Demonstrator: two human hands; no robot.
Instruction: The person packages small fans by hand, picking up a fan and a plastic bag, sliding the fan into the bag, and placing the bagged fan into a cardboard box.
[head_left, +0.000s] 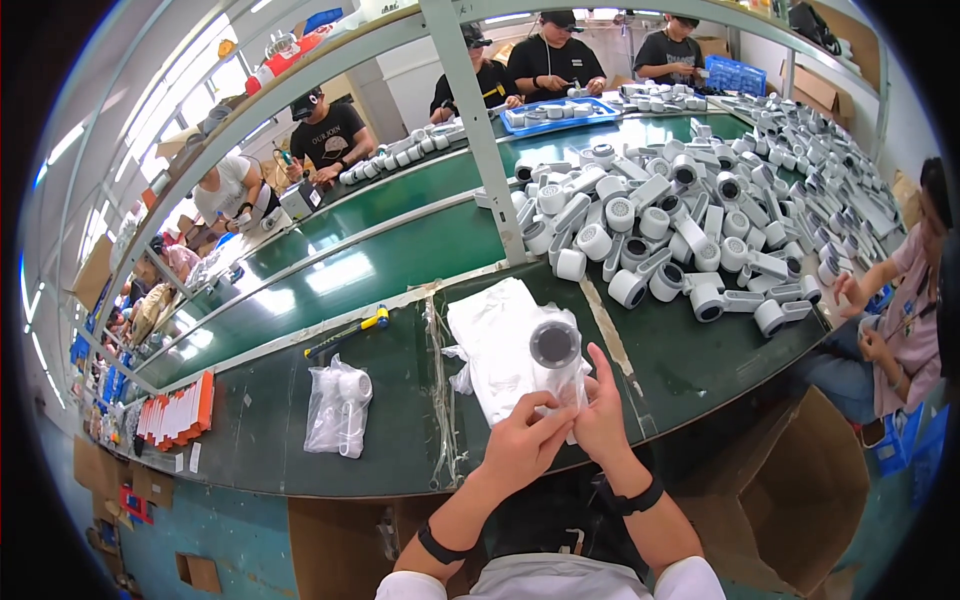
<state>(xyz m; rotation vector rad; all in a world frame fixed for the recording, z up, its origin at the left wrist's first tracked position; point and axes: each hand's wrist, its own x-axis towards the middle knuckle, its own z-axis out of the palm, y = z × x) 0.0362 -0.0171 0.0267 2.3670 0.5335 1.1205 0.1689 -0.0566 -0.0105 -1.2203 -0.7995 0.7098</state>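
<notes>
Fingers (551,424) of my left hand (518,440) pinch a grey-faced white device (556,345), my right hand (605,422) alongside, grip unclear. A slack pinch could drop it.

On the bench (270,460), a pile of bags (490,345) lies before the person; over its right part, the left hand (528,435) and right hand (602,415) hold a device (555,345); left of the pile lies a bagged device (342,410), with a tool (347,333) on its far side; farther left is a row of cartons (175,412); a heap of devices (680,215) spreads far right; a conveyor (400,225) runs beyond, far left; a tray (560,114) sits farther still; a box (838,470) stands near right, beside the bench.
</notes>
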